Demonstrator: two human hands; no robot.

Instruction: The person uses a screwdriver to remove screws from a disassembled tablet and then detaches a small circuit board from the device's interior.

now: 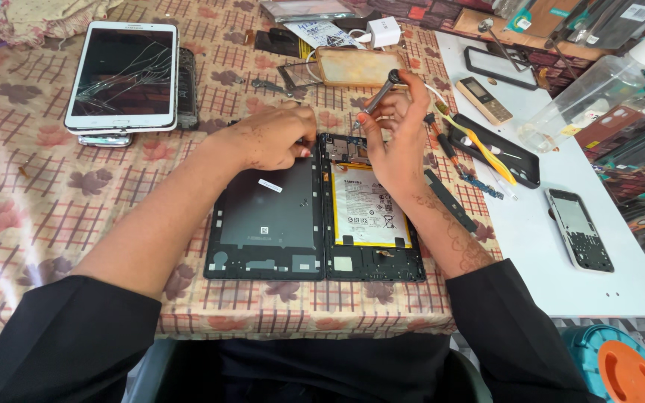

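An opened tablet lies on the patterned tablecloth in two halves: a dark back panel (266,224) on the left and the body with a yellow-edged white battery (367,205) on the right. My left hand (270,138) rests on the top edge of the back panel, fingers pressed down. My right hand (396,138) grips a small metal screwdriver (378,97), its tip pointing down at the top of the tablet body near the seam.
A white tablet with a cracked screen (122,75) lies on other devices at the far left. To the right, a white board (561,246) carries a phone (578,228), a black case (498,153), a keypad phone (484,99) and small tools. A plastic bottle (591,89) lies at the back right.
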